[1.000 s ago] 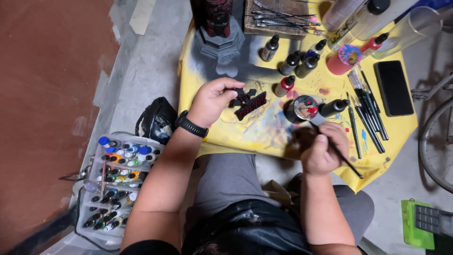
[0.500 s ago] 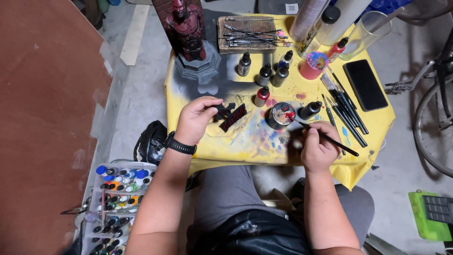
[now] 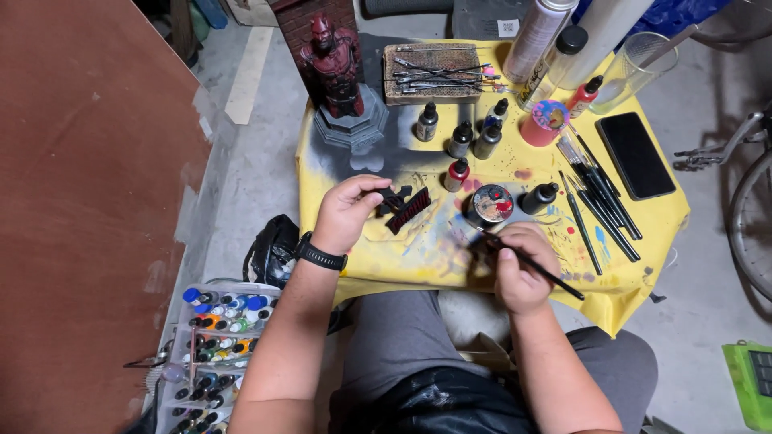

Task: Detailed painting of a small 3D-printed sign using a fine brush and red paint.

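Note:
My left hand (image 3: 347, 210) pinches a small dark model part (image 3: 404, 206) with a red-edged piece, held on the yellow-covered table (image 3: 635, 265). My right hand (image 3: 523, 269) grips a thin black paintbrush (image 3: 537, 267); its tip points up-left toward a round paint palette dish (image 3: 490, 204) smeared with red and white. Dropper paint bottles (image 3: 461, 140) stand just behind the dish. A dark red figure (image 3: 334, 68) on a grey base stands at the table's far left.
Spare brushes (image 3: 599, 197) lie in a row at right beside a black phone (image 3: 637, 155). Spray cans (image 3: 537, 36), a clear cup (image 3: 635, 68) and a tool tray (image 3: 430, 74) line the back. A bin of paint bottles (image 3: 217, 354) sits on the floor at left.
The view has shifted, so the table sits lower in frame. My right hand has drawn slightly back toward me with the brush. My left hand stays on the model part.

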